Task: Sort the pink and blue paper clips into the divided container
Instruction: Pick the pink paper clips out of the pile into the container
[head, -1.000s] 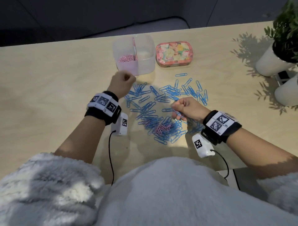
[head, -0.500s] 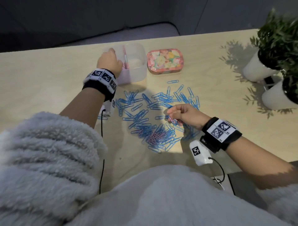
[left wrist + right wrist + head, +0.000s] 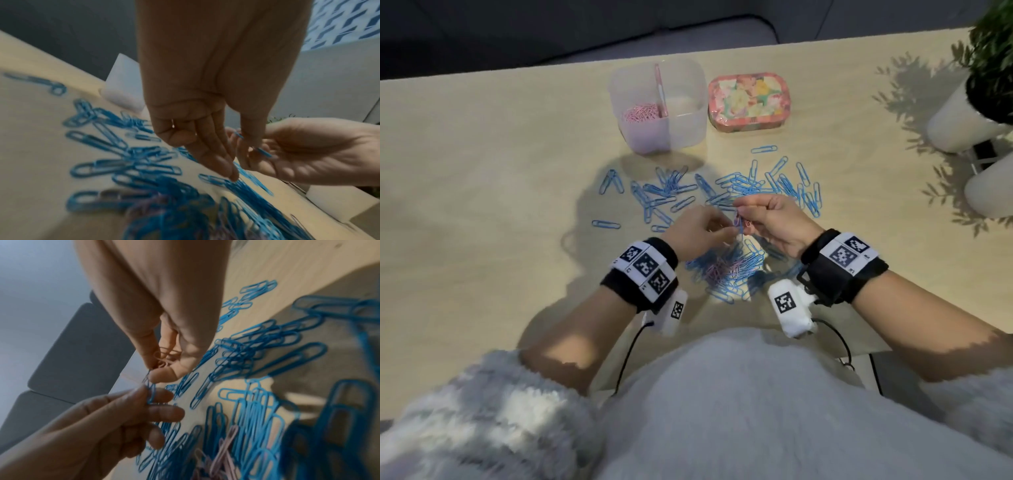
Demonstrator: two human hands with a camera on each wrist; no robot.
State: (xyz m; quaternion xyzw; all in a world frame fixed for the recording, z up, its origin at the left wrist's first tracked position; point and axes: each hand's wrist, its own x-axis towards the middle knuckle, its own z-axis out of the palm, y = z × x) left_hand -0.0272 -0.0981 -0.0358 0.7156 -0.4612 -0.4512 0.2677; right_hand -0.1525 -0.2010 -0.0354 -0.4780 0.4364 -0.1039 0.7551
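Observation:
Over the clip pile my two hands meet fingertip to fingertip. My right hand [image 3: 743, 215] pinches a small bunch of pink paper clips [image 3: 164, 359] between thumb and fingers. A blue paper clip [image 3: 151, 393] hangs hooked to that bunch, and my left hand [image 3: 729, 235] pinches it. Loose blue clips [image 3: 726, 192] are spread across the table, and a tangled heap of blue and pink clips [image 3: 722, 270] lies under my wrists. The clear divided container [image 3: 688, 113] stands at the back. Its left compartment holds pink clips [image 3: 642, 113]; no clips show in the right one.
A flowered tin [image 3: 750, 101] sits just right of the container. Two white plant pots [image 3: 959, 123] [image 3: 989, 185] stand at the table's right edge. Stray blue clips [image 3: 606, 224] lie left of the pile. Cables trail from both wrist cameras toward my body.
My left hand has come back from the container's left compartment to the pile and taken the blue clip. My right hand has lifted its pink clips a little.

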